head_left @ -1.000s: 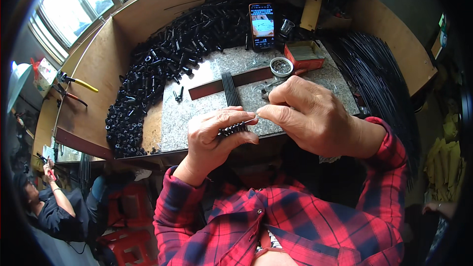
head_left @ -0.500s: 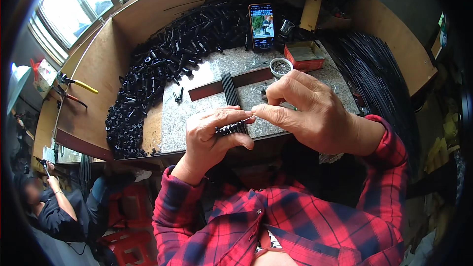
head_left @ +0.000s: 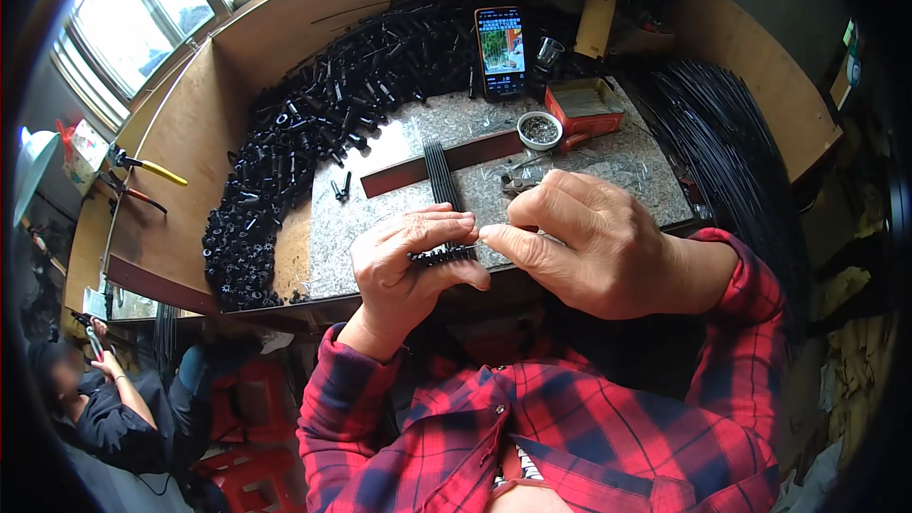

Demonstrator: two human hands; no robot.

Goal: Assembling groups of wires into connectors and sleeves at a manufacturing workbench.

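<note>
My left hand [head_left: 404,252] is closed round the near end of a bundle of thin black rods [head_left: 439,171], its thumb below and fingers above. Small dark pieces in a row [head_left: 442,256] show between thumb and fingers. The far part of the bundle lies over a dark red-brown bar [head_left: 394,177] on the speckled stone slab [head_left: 332,237]. Thumb and forefinger of my right hand [head_left: 594,247] pinch together close to the left fingertips; what they hold is too small to make out. Just beyond the right knuckles a dark metal tool [head_left: 518,184] partly shows.
Black tubular parts [head_left: 323,114] are heaped left and behind. A phone [head_left: 501,52], a clear cup [head_left: 548,52], a white bowl of tiny bits [head_left: 540,131] and a red box [head_left: 584,106] stand at the back. Black rods [head_left: 712,133] lie right. A person [head_left: 114,399] holds a tool at far left.
My right hand has shifted slightly down and left, uncovering more of the dark metal tool. My left hand has moved a little left. The person's tool at far left has moved.
</note>
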